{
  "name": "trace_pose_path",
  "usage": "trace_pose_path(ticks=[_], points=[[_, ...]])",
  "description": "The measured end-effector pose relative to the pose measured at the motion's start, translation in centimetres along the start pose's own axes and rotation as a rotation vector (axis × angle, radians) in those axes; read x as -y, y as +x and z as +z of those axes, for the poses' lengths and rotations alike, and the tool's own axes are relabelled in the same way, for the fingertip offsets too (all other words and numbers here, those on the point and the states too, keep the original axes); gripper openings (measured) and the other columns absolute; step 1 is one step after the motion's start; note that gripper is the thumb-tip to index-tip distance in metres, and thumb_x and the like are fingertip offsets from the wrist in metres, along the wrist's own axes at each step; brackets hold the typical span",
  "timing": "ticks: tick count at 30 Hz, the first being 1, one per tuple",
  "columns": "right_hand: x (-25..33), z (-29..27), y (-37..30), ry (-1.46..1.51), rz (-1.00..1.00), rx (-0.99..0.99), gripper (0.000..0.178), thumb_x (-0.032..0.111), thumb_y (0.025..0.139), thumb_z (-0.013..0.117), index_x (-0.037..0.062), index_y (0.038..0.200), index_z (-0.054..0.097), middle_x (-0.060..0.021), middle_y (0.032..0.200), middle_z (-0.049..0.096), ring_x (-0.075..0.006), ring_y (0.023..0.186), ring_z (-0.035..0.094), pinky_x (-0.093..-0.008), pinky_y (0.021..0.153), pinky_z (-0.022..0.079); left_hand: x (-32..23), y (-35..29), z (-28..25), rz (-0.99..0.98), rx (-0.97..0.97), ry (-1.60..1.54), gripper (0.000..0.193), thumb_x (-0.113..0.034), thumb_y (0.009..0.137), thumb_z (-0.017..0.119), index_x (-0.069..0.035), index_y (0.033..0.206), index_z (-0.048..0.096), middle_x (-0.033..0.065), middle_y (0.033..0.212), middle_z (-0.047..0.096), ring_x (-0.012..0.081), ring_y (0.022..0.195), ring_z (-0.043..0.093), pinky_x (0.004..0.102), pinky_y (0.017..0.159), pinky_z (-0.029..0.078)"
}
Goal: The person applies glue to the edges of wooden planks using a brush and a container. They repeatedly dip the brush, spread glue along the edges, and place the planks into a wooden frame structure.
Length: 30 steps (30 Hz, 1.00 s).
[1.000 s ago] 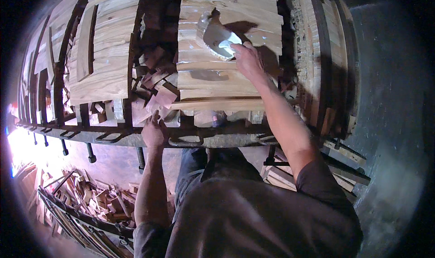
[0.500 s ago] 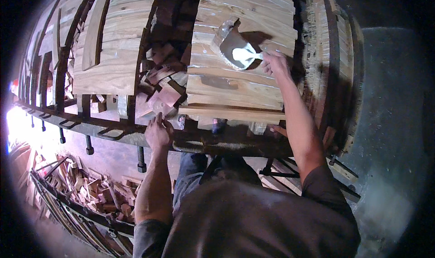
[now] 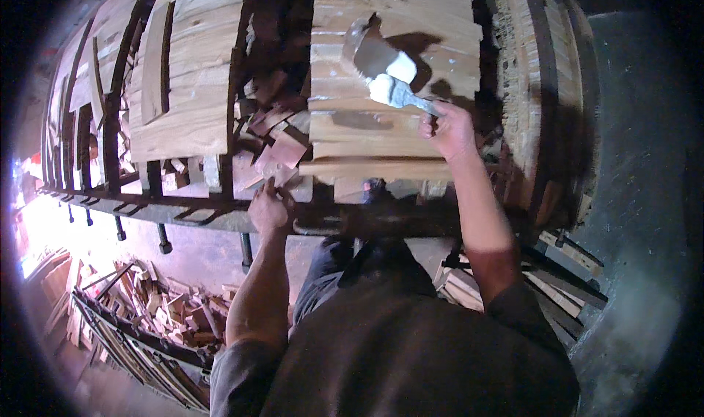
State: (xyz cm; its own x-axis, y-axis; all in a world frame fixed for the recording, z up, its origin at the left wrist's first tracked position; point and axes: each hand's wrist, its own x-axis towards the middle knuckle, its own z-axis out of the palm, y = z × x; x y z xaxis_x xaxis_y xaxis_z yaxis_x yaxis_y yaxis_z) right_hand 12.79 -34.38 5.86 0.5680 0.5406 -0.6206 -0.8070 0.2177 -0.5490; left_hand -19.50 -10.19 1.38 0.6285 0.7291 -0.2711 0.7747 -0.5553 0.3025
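My right hand (image 3: 449, 127) grips the handle of a paintbrush (image 3: 412, 99). Its bristles are loaded with something white and wet and are at the lip of a cut-open plastic container (image 3: 365, 49). More white liquid shows at the container's mouth. The container rests on a panel of glued wooden strips (image 3: 352, 142), with pale smears along some seams. Over the metal rail at the bench's near edge lies my left hand (image 3: 271, 210), its fingers a little apart and nothing seen in them. A loose wooden strip (image 3: 378, 169) lies along the panel's near edge.
Left of the panel is a dark gap with wood offcuts (image 3: 282, 149). Further left lie other wooden panels (image 3: 187, 87), and clamp bolts (image 3: 164, 238) hang below the rail (image 3: 191, 215). A rack of scrap wood (image 3: 172, 311) stands lower left, stacked boards (image 3: 539, 87) at right.
My right hand has drawn the brush back from inside the container toward its lip and tilted it. The view has shifted slightly; my left hand stays by the rail.
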Motion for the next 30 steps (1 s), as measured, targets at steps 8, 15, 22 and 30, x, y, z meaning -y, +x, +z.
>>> trace_pose_path(ticks=[8, 15, 22, 30], points=[[-9.0, 4.9, -7.3, -0.587, -0.224, -0.164, 0.015, 0.014, 0.087, 0.064, -0.0005, 0.090, 0.066, -0.0031, 0.066, 0.057, -0.0109, 0.055, 0.049, -0.0251, 0.051, 0.037, 0.9, -0.6, 0.4, 0.119, -0.177, -0.133, 0.031, -0.022, 0.081, 0.057, -0.007, 0.107, 0.065, 0.0173, 0.098, 0.067, 0.0357, 0.090, 0.065, 0.0442, 0.076, 0.053], [-13.9, 10.6, -7.6, -0.857, -0.359, -0.098, 0.017, 0.015, 0.085, 0.068, -0.0009, 0.090, 0.068, -0.0054, 0.068, 0.063, -0.0118, 0.049, 0.057, -0.0287, 0.039, 0.045, 0.9, -0.7, 0.0, 0.060, -0.145, -0.154, 0.037, -0.024, 0.082, 0.056, -0.008, 0.114, 0.065, 0.0190, 0.103, 0.067, 0.0357, 0.093, 0.065, 0.0448, 0.080, 0.052], [-13.0, 10.8, -8.9, -1.115, -0.486, -0.201, 0.014, 0.014, 0.085, 0.067, 0.0001, 0.089, 0.066, -0.0094, 0.072, 0.065, -0.0151, 0.049, 0.061, -0.0313, 0.042, 0.047, 1.4, -0.7, 0.4, 0.052, -0.149, -0.175, 0.038, -0.025, 0.080, 0.058, -0.009, 0.113, 0.065, 0.0190, 0.100, 0.065, 0.0367, 0.092, 0.064, 0.0450, 0.080, 0.052], [-9.8, 5.6, -11.1, -1.265, -0.540, -0.392, 0.016, 0.016, 0.081, 0.070, 0.0028, 0.090, 0.069, -0.0095, 0.082, 0.070, -0.0174, 0.074, 0.065, -0.0317, 0.071, 0.050, 1.8, -0.6, 1.2, 0.067, -0.133, -0.125, 0.040, -0.027, 0.076, 0.060, -0.012, 0.113, 0.065, 0.0160, 0.102, 0.066, 0.0335, 0.093, 0.064, 0.0440, 0.080, 0.052]])
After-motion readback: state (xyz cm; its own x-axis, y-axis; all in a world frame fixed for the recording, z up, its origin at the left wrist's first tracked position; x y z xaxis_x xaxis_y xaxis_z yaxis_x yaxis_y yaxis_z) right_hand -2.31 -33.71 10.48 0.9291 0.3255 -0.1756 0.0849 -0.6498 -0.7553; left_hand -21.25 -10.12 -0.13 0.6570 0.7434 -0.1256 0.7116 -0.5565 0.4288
